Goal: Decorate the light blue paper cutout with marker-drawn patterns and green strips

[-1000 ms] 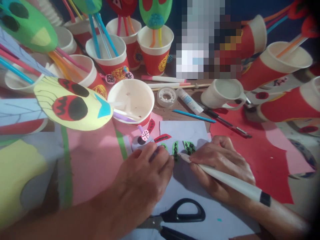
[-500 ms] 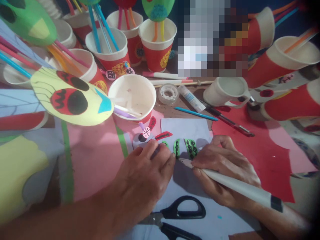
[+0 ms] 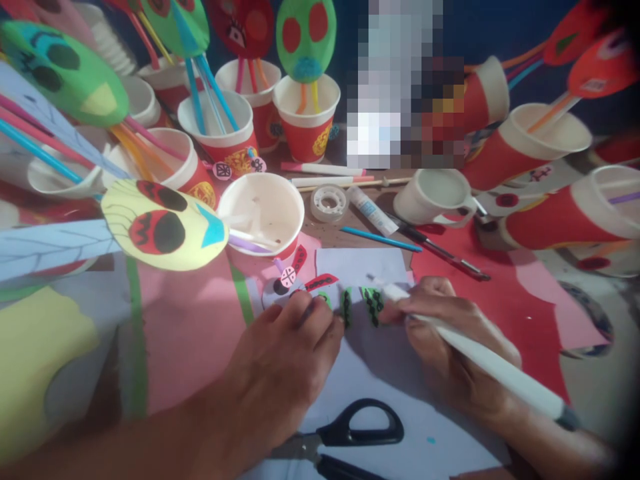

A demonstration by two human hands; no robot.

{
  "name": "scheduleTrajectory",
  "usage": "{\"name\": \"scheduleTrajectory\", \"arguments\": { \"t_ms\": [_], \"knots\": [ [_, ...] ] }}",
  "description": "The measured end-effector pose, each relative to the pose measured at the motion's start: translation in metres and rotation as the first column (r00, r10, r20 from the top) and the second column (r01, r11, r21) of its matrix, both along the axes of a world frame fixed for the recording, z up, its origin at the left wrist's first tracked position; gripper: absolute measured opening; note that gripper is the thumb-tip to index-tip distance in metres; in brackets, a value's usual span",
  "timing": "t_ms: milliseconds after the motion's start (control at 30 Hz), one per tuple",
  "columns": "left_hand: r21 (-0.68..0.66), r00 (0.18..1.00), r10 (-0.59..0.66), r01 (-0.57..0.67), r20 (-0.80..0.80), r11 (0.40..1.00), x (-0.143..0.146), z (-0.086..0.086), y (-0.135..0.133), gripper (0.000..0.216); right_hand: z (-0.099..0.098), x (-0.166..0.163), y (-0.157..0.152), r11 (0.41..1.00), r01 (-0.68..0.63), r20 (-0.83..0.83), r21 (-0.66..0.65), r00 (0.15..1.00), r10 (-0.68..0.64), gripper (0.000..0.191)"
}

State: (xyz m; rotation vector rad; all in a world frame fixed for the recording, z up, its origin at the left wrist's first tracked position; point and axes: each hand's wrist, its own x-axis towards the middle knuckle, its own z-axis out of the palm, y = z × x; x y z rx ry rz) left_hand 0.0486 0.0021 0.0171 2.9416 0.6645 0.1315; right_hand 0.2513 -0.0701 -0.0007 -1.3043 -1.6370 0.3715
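Note:
My left hand [image 3: 283, 363] lies palm-down on a pale lilac sheet [image 3: 373, 390], its fingertips bunched together and pressing on small green cut-outs [image 3: 373, 303] marked with black zigzags. My right hand [image 3: 450, 343] grips a long white marker [image 3: 480, 357], whose tip is raised just right of the green pieces. A red patterned cut-out [image 3: 323, 281] and a small pink disc [image 3: 287, 275] lie just beyond my left fingers.
Black scissors [image 3: 350, 440] lie near the front edge. A white cup [image 3: 261, 210], tape roll [image 3: 329, 202], glue tube [image 3: 370, 210], blue pencil [image 3: 383, 239] and several red cups with straws and paper masks crowd the back. Red paper [image 3: 505, 293] lies at the right.
The marker's tip has lifted from beside the green pieces and swung up and to the right. My left hand has stayed pressed on the cut-outs.

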Motion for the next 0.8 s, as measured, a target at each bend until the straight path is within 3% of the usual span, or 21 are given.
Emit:
{"name": "scheduleTrajectory", "arguments": {
  "t_ms": [133,567,800],
  "knots": [
    [0.015,1.000,-0.016,0.016,0.010,1.000,0.000,0.000,0.001,0.035,-0.007,-0.003,-0.002,0.995,0.094,-0.105,-0.025,0.990,-0.096,0.023],
    [0.154,0.950,-0.026,-0.023,0.312,0.988,-0.003,0.002,0.004,0.036,-0.005,-0.004,0.004,0.999,0.047,0.027,0.017,0.999,-0.047,0.014],
    [0.019,0.943,-0.020,0.014,0.333,1.000,-0.019,0.006,0.005,0.035,0.008,-0.001,-0.005,0.998,0.023,0.034,0.051,0.999,-0.025,0.030]
  ]
}}
